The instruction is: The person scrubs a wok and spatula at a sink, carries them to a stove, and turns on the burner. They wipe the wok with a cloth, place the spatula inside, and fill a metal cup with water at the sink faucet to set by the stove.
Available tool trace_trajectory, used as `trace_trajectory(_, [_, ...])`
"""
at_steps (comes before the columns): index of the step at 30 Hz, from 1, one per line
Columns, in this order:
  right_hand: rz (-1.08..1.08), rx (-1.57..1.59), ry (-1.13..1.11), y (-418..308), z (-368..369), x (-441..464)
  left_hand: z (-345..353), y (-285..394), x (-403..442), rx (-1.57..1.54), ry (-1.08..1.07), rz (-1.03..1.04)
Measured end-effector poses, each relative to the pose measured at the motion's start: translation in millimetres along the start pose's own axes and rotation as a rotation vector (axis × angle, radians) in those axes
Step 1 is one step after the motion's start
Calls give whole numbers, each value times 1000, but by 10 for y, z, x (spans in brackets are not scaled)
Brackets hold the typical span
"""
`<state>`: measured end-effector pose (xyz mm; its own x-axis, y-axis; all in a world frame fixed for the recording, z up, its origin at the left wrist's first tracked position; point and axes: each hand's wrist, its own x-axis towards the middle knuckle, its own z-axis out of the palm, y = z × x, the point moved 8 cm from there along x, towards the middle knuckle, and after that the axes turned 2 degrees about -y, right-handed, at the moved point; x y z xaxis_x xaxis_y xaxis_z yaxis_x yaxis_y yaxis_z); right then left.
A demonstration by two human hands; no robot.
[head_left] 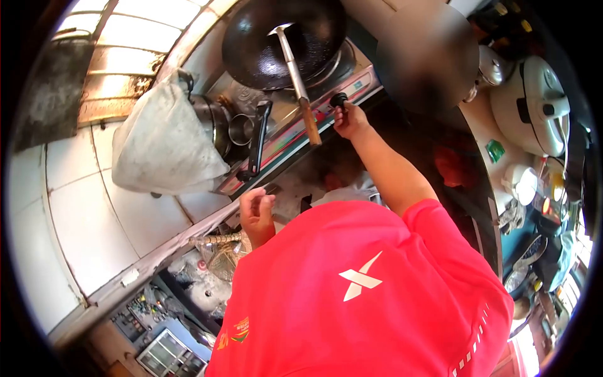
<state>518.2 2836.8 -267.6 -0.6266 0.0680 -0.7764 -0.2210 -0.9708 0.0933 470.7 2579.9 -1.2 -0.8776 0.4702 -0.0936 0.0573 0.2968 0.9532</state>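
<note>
My right hand (350,120) is closed around a black stove knob (338,99) on the front of the gas stove (358,85). A black wok (251,53) sits on the burner, its inside shiny. Resting in it is a spatula (290,60), whose wooden handle (309,122) sticks out over the stove's front edge. My left hand (256,213) hangs near the counter edge, fingers loosely bent and nothing visible in it. Just above that hand, a black handle (257,138) juts out over the stove front.
A pale cloth (166,141) drapes over a metal pot (213,122) left of the stove. White tiles (94,213) cover the left counter. At right stand a rice cooker (527,107), a metal kettle (490,66) and a white cup (521,182). A wire strainer (225,257) lies below my left hand.
</note>
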Motion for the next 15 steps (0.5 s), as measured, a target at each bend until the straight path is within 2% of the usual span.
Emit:
trace_trajectory(4, [58, 169, -77, 69, 86, -10, -17, -67, -73, 30, -23, -35])
trace_trajectory(6, [-9, 194, -131, 83, 104, 28, -29, -65, -107, 25, -44, -31])
trace_trajectory(8, [-15, 161, -146, 71, 21, 191, -91, -141, -146, -44, -8, -98])
trace_trajectory(12, [-68, 5, -45, 43, -1, 60, -154, -214, -166, -19, -54, -67])
trace_trajectory(15, [-19, 93, -67, 71, 24, 129, -166, -202, -159, 29, -53, -92])
